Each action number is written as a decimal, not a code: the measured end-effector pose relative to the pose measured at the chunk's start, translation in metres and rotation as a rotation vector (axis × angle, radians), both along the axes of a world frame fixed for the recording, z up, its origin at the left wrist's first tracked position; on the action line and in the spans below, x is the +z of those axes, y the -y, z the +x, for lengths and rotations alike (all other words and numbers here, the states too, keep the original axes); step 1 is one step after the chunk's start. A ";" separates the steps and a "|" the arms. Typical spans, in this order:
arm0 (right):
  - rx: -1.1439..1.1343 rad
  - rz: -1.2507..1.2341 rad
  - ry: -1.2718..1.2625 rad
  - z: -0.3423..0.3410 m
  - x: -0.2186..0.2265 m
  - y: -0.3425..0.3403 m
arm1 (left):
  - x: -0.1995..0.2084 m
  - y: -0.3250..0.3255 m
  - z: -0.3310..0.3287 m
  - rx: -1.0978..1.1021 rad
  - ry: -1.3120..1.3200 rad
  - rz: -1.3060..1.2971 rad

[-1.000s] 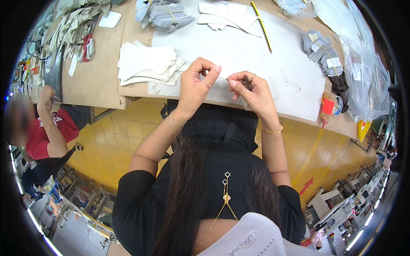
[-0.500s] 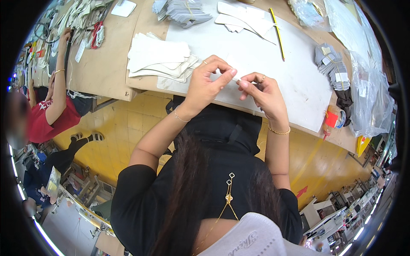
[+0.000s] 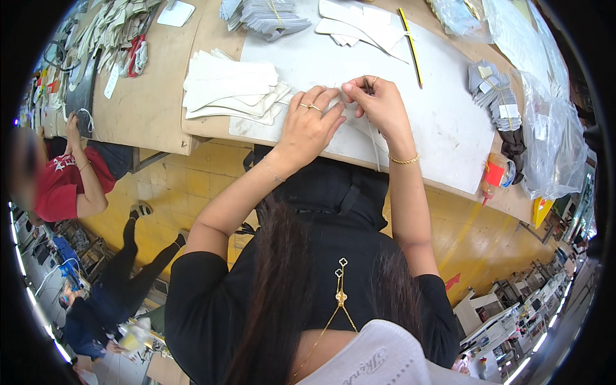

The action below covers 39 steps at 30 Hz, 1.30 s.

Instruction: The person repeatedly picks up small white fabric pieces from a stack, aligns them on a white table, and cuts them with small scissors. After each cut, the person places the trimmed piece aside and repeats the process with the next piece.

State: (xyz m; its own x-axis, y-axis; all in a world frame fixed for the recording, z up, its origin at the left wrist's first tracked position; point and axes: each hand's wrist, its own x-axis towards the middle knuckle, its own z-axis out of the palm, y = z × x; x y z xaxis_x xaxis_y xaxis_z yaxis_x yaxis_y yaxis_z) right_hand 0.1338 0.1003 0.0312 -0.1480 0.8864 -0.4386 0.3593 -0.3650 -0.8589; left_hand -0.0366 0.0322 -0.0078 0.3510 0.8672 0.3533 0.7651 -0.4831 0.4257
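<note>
My left hand (image 3: 309, 125) lies palm down at the table's near edge, its fingers stretched out over a pale piece partly hidden beneath them. Close beside it, my right hand (image 3: 380, 108) is closed in a pinch near the left fingertips. A small dark thing shows between the right fingers, too hidden to name. Below that hand a thin pale strip (image 3: 375, 146) hangs down past the table edge. To the left of my hands lies a stack of white cut pieces (image 3: 231, 83), flared in shape. More white cut pieces (image 3: 359, 24) lie farther off.
A yellow-and-black pencil (image 3: 411, 50) lies beyond my right hand. Tied grey bundles (image 3: 273, 18) sit at the back, another bundle (image 3: 494, 90) at right. A bottle with red label (image 3: 493, 174) and clear plastic bags (image 3: 552, 135) are at right. A person in red (image 3: 74, 179) is at left.
My left hand has turned from a raised pinch to palm down on the table. My right hand has moved slightly left and up; a pale strip now hangs below it. Another person has moved at lower left.
</note>
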 end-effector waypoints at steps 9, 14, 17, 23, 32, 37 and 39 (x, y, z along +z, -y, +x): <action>0.076 -0.060 0.182 -0.002 0.004 -0.007 | -0.002 -0.003 -0.003 0.003 -0.015 -0.005; 0.077 -0.070 0.186 -0.002 0.003 -0.008 | -0.002 -0.004 -0.004 -0.006 -0.021 -0.009; 0.072 -0.073 0.184 -0.001 0.003 -0.007 | -0.001 -0.005 -0.003 -0.005 -0.027 -0.011; 0.069 -0.068 0.176 -0.001 0.003 -0.007 | 0.001 -0.007 -0.003 -0.020 -0.090 -0.002; -0.046 -0.134 0.189 0.051 0.010 0.046 | 0.002 -0.010 -0.002 -0.025 -0.163 0.016; -0.170 -0.174 0.187 0.069 0.007 0.073 | 0.003 -0.010 0.002 -0.018 -0.237 -0.003; -0.132 -0.140 0.248 0.071 0.004 0.073 | 0.004 -0.010 0.002 -0.023 -0.274 -0.012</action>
State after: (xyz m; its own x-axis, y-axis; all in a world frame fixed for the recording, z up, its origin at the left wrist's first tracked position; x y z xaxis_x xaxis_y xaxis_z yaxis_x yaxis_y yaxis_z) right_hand 0.2045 0.0270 0.0354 0.0905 0.8193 -0.5662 0.4931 -0.5308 -0.6892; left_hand -0.0345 0.0420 -0.0034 0.4520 0.8614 0.2316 0.8413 -0.4980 0.2101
